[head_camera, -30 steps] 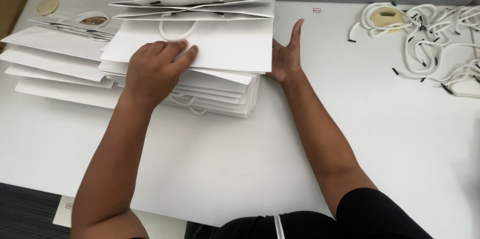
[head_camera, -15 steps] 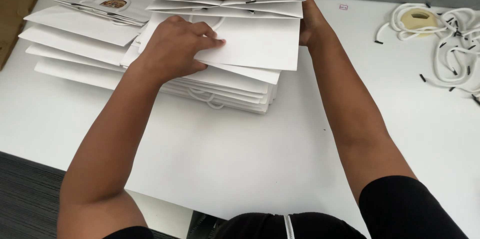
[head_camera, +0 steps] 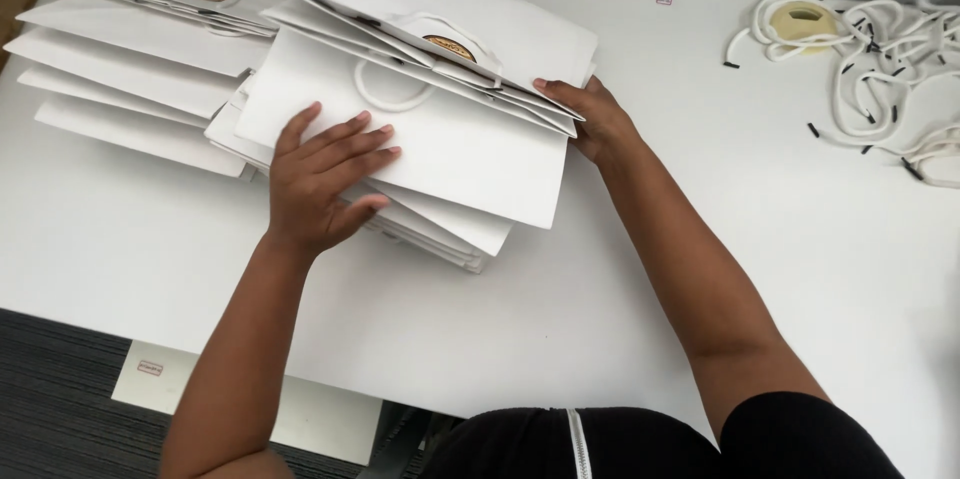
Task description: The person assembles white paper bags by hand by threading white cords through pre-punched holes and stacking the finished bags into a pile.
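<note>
While my left hand [head_camera: 325, 179] lies flat with fingers spread on the stack of white paper bags [head_camera: 420, 154] near the table's [head_camera: 620, 289] far left corner, my right hand [head_camera: 590, 119] clasps the stack's right edge. I judge I'm squaring the stack; next calls for an even push from both sides. Cord handles [head_camera: 880, 69] lie at the far right corner.
</note>
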